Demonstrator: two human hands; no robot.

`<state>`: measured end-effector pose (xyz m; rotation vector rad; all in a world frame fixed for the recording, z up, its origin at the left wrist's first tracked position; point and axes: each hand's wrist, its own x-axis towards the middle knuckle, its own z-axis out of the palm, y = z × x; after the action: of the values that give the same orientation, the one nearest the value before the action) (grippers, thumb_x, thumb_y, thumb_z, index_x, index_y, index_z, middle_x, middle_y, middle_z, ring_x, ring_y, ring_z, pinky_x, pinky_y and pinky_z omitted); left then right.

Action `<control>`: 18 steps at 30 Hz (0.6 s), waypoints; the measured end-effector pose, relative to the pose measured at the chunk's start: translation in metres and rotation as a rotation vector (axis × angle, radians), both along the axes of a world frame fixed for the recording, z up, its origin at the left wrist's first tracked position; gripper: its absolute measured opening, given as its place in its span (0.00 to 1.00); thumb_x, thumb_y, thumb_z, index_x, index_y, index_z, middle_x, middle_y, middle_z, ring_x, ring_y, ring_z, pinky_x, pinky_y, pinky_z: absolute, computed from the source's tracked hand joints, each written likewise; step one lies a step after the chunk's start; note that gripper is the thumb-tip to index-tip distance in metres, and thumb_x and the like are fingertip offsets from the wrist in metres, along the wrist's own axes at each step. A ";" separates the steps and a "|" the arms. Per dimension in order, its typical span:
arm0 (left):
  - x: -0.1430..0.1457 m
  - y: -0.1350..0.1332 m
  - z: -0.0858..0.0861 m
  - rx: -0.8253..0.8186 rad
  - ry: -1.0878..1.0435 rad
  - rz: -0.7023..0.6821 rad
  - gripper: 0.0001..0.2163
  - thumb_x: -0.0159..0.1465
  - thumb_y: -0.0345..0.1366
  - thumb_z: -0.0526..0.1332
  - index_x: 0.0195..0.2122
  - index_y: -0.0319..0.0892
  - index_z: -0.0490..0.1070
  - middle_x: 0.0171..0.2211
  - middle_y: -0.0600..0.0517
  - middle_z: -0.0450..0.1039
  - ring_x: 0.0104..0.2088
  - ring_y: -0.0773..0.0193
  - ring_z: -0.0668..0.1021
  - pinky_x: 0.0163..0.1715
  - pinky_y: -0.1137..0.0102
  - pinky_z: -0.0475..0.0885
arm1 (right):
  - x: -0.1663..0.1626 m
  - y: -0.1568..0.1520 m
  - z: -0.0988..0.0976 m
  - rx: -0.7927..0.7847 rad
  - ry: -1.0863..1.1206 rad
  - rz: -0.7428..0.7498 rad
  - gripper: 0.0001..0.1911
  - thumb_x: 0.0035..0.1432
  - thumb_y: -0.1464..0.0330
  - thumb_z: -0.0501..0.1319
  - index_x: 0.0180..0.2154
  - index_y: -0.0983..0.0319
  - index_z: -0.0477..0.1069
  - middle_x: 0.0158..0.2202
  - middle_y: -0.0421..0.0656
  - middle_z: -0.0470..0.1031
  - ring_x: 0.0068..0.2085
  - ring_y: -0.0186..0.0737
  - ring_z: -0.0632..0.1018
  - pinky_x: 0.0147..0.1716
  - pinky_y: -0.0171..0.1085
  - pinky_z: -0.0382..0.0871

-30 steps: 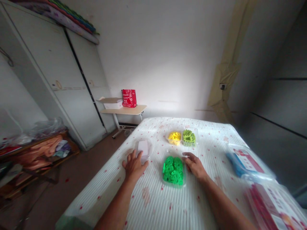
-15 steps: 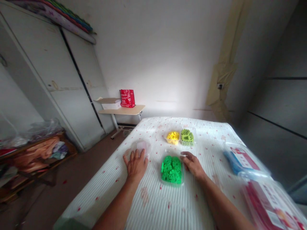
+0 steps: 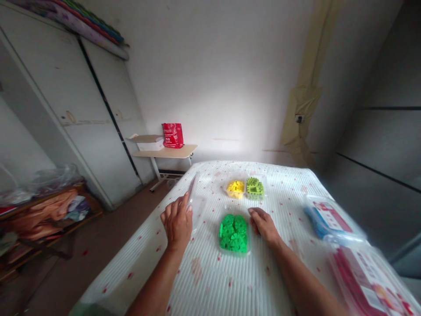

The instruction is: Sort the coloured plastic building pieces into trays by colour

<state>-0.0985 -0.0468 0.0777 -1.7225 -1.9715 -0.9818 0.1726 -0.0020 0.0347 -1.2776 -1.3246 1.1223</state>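
My left hand (image 3: 177,219) is closed on a clear plastic lid (image 3: 194,184), which stands tilted up on edge. Below the lid, a clear plastic container (image 3: 199,206) rests on the table; what it holds is hard to make out. My right hand (image 3: 263,224) has curled fingers, with thumb and forefinger at the upper right rim of a clear plastic box (image 3: 234,253). Green flower-shaped plastic pieces (image 3: 233,232) fill that box. Farther back sits a twin clear container with yellow pieces (image 3: 236,188) on one side and lime-green pieces (image 3: 255,186) on the other.
A white ribbed cloth with red specks (image 3: 210,285) covers the table. At right lie a clear pack with blue contents (image 3: 333,219) and another with red contents (image 3: 368,276). A side table (image 3: 171,152) by the wall carries a red bag (image 3: 173,135) and a white box (image 3: 149,143).
My left hand has gone from lying spread over the clear container to gripping its lid, now raised and tilted up. The right hand stays beside the box of green pieces.
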 end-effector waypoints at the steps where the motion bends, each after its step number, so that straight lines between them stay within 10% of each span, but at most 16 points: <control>1: 0.000 0.000 0.002 0.030 -0.035 -0.031 0.20 0.66 0.38 0.48 0.59 0.45 0.61 0.53 0.44 0.68 0.52 0.51 0.67 0.52 0.56 0.59 | 0.000 0.000 0.001 0.008 0.000 -0.007 0.23 0.49 0.49 0.55 0.32 0.62 0.68 0.16 0.35 0.63 0.14 0.29 0.60 0.14 0.32 0.53; 12: 0.062 -0.017 0.017 0.213 -1.465 -0.490 0.20 0.62 0.48 0.55 0.51 0.42 0.65 0.46 0.45 0.73 0.45 0.59 0.75 0.42 0.67 0.71 | -0.011 -0.019 0.042 0.209 0.162 -0.173 0.24 0.52 0.54 0.57 0.44 0.64 0.65 0.29 0.42 0.74 0.19 0.30 0.66 0.18 0.32 0.63; 18: 0.109 -0.052 0.012 -0.023 -1.686 -0.637 0.20 0.56 0.43 0.64 0.48 0.43 0.66 0.43 0.46 0.74 0.38 0.60 0.77 0.33 0.70 0.73 | -0.026 -0.037 0.070 0.275 0.229 -0.099 0.27 0.53 0.58 0.58 0.52 0.62 0.61 0.28 0.38 0.73 0.20 0.30 0.68 0.19 0.32 0.63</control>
<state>0.0105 -0.0983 0.0897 -1.5429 -1.9087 -3.4071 0.1464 -0.0386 0.1043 -0.9718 -1.1843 0.9495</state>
